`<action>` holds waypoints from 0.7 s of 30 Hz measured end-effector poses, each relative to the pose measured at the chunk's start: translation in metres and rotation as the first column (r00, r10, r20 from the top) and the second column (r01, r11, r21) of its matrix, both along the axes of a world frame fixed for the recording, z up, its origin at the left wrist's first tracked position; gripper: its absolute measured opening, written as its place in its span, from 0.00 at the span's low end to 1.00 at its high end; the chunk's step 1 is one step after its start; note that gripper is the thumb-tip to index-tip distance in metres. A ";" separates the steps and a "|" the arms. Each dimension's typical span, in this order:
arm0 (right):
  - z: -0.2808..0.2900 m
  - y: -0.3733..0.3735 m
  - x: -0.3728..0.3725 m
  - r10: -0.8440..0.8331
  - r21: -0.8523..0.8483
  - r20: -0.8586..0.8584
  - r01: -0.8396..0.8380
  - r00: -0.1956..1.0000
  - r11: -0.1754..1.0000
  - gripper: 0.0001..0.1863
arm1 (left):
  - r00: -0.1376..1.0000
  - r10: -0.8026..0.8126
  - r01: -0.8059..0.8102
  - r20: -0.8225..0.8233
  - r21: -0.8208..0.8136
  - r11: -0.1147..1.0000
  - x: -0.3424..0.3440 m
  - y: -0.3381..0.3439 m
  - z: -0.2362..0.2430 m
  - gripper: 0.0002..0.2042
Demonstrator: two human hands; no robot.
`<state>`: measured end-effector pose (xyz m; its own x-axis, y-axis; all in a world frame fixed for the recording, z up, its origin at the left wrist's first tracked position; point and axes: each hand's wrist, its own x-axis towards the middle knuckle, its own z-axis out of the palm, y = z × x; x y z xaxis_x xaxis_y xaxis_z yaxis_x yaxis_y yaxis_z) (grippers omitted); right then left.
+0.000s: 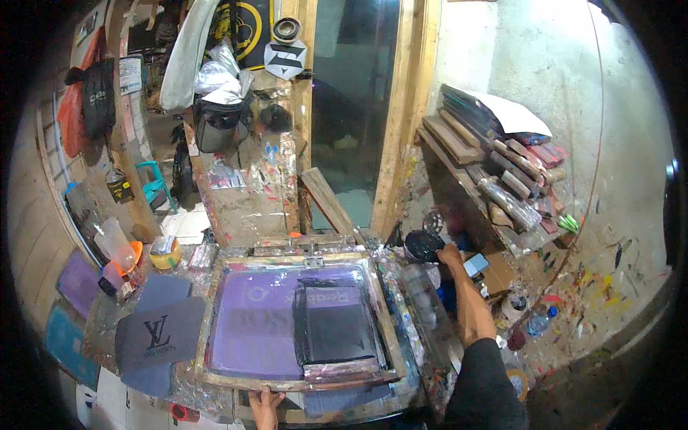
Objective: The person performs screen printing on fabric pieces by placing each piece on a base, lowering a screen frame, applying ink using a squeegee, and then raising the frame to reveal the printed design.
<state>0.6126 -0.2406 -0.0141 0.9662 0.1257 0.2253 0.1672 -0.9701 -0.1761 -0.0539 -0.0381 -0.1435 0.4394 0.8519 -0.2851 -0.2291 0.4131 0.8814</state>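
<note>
A wooden screen-printing frame (pixel 204 337) with purple mesh lies on the bench before me. Black ink covers a rectangle at the mesh's right, and a squeegee (pixel 340 368) rests along that rectangle's near edge. My left hand (pixel 265 407) is closed on the frame's near rail, fingertips over the top. To the frame's far right, my right hand (pixel 450 256) has its fingers closed at the rim of a dark bowl of black ink (pixel 424 246); its fingertips are partly hidden. Dark fabric (pixel 344 398) shows under the frame's near side.
Dark printed fabric pieces (pixel 161 333) lie left of the frame. A yellow tape roll (pixel 165 252) and an orange bowl (pixel 131 258) stand farther back. At right, a wall shelf (pixel 466 179) carries several squeegees; a phone (pixel 475 264) and a plastic bottle (pixel 542 322) are below it.
</note>
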 end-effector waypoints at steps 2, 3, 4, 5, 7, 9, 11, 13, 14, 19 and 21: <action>0.019 0.059 -0.049 0.197 0.021 0.073 -0.199 0.978 0.980 0.19 | 0.999 0.003 -0.001 -0.043 0.044 0.999 -0.045 0.011 -0.001 0.39; 0.039 0.062 -0.071 0.256 0.008 0.119 -0.259 0.959 0.966 0.18 | 0.997 0.039 -0.036 -0.063 0.047 0.998 -0.053 0.009 0.011 0.39; 0.045 0.054 -0.067 0.344 -0.156 0.081 -0.329 0.935 0.931 0.15 | 0.997 0.050 -0.048 -0.064 0.040 0.998 -0.046 0.005 0.025 0.38; 0.038 0.048 -0.069 0.348 -0.159 0.067 -0.335 0.935 0.929 0.14 | 0.996 0.062 -0.060 -0.068 0.034 0.998 -0.044 0.001 0.033 0.38; 0.024 0.055 -0.074 0.372 -0.160 0.051 -0.360 0.927 0.919 0.14 | 0.995 0.074 -0.073 -0.060 0.007 0.997 -0.049 0.001 0.035 0.37; 0.003 0.061 -0.062 0.342 0.020 0.011 -0.342 0.940 0.939 0.18 | 0.996 0.073 -0.070 -0.054 0.051 0.996 -0.039 -0.001 0.038 0.37; -0.037 0.032 0.006 0.261 0.098 0.069 -0.267 0.963 0.959 0.21 | 0.998 0.057 -0.056 0.034 -0.016 0.998 -0.017 -0.006 0.032 0.30; -0.054 0.070 -0.002 0.199 0.473 -0.127 -0.117 0.972 0.873 0.20 | 0.990 0.122 -0.121 0.066 -0.008 0.993 -0.028 0.009 0.016 0.25; -0.057 0.084 -0.007 0.186 0.620 -0.232 -0.002 0.955 0.785 0.20 | 0.987 0.151 -0.150 0.056 -0.015 0.989 -0.031 0.010 0.015 0.25; -0.066 0.057 0.011 0.239 0.886 -0.439 0.461 0.866 -0.045 0.14 | 0.989 0.136 -0.132 0.061 -0.068 0.989 -0.022 0.013 0.003 0.25; -0.064 0.046 -0.001 0.397 0.801 -0.488 0.579 0.778 -0.152 0.15 | 0.987 0.150 -0.148 0.051 -0.040 0.988 -0.029 0.012 0.005 0.27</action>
